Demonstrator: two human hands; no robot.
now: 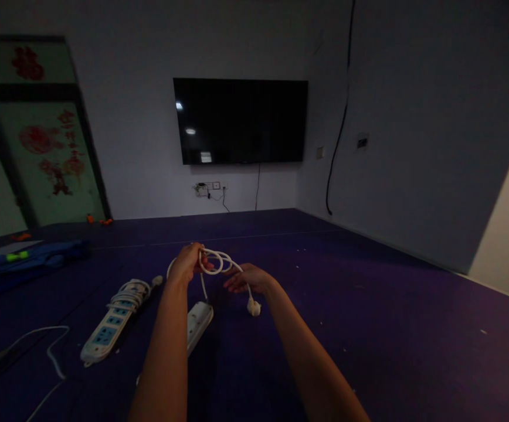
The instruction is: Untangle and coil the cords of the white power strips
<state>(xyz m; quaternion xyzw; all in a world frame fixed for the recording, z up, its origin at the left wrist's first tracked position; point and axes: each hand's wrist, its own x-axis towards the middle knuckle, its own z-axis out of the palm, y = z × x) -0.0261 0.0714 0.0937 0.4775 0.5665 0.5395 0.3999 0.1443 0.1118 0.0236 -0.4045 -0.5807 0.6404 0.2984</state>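
My left hand (189, 262) is closed around loops of a white power cord (219, 254), which it holds up above the purple floor. One end of this cord runs down to a white power strip (199, 319), partly hidden behind my left forearm. Beside the loops, my right hand (248, 279) has its fingers stretched out toward the left, with the cord passing over it. From there the cord drops to a white plug (253, 306) hanging just below my right wrist. I cannot make out whether the right fingers touch the loops.
Left of my arm lies another power strip (109, 328) with blue sockets, its cord wound around one end. A thin white cable (52, 351) trails further left, near dark blue cloth (38, 261). A television (241, 121) hangs on the far wall; a black cable (340, 135) dangles at right.
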